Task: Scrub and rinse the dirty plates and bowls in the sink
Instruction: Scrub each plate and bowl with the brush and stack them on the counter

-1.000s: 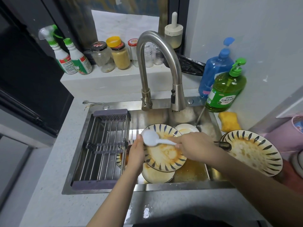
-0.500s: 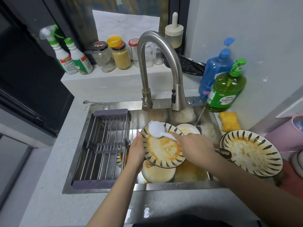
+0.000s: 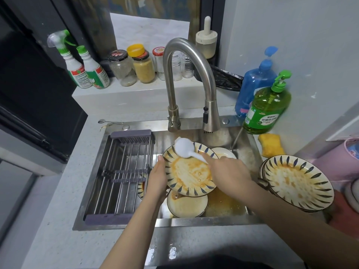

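Hands (image 3: 158, 177) (image 3: 228, 171) hold sauce-smeared plate (image 3: 189, 173) and brush (image 3: 184, 145) over sink (image 3: 167, 222).

The green dish-soap pump bottle (image 3: 267, 108) carries a green label with white Chinese characters reading about 柠檬洗洁精, the smaller print above and below them too small to read, and the print on the two spray bottles' (image 3: 88, 73) red-and-green labels is illegible.
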`<state>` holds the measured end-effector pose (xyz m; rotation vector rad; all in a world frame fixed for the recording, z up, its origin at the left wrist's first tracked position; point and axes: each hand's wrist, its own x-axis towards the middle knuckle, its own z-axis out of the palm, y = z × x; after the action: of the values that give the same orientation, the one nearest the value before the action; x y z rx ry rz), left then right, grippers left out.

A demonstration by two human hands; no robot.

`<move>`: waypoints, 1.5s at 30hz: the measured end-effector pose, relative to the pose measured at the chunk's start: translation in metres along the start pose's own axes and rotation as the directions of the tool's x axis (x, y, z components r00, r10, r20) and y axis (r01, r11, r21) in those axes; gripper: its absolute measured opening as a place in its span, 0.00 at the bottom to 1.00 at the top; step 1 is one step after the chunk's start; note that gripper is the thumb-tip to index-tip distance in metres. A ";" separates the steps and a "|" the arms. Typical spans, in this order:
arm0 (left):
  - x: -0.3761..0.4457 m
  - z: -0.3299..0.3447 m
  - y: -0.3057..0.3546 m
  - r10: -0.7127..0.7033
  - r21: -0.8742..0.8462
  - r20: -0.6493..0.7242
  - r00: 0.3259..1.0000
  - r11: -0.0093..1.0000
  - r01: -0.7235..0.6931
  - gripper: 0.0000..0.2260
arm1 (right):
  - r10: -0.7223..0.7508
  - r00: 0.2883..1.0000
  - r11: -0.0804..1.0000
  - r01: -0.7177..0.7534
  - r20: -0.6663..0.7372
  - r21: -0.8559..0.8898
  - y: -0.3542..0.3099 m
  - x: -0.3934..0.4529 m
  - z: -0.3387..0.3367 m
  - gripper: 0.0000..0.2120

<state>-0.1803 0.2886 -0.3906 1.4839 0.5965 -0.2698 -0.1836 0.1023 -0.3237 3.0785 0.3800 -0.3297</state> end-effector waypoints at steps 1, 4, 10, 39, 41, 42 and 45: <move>0.001 0.001 0.001 0.014 0.008 -0.005 1.000 1.000 -0.014 0.25 | 0.026 1.000 1.000 -0.026 0.015 -0.005 0.001 0.002 0.000 0.29; 0.002 0.003 0.005 0.010 0.037 -0.019 1.000 0.999 -0.009 0.29 | -0.078 0.994 0.995 0.072 0.080 0.072 -0.010 -0.002 -0.001 0.24; 0.008 0.002 0.009 -0.099 -0.074 0.048 0.994 0.992 0.103 0.18 | -0.195 0.955 0.949 0.127 0.222 0.288 -0.002 -0.007 -0.009 0.19; 0.005 0.011 -0.003 -0.066 -0.009 0.034 0.997 0.998 0.067 0.17 | -0.105 0.994 0.991 0.106 0.016 -0.087 0.005 0.005 -0.013 0.28; 0.004 0.009 0.001 -0.037 -0.020 0.017 0.999 0.999 0.037 0.16 | -0.046 0.999 0.996 0.047 0.003 -0.078 0.011 0.004 -0.014 0.27; 0.006 0.008 0.002 -0.029 -0.022 0.000 1.000 0.999 0.029 0.16 | -0.008 1.000 0.996 0.010 0.027 -0.086 0.016 0.003 -0.017 0.24; 0.009 0.006 0.001 -0.004 -0.013 -0.076 0.997 1.000 0.003 0.17 | 0.018 0.988 0.990 0.004 0.153 -0.141 0.023 -0.004 -0.026 0.17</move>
<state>-0.1711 0.2848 -0.3949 1.4861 0.6605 -0.2124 -0.1760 0.0804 -0.2972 2.8917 0.3697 -0.5125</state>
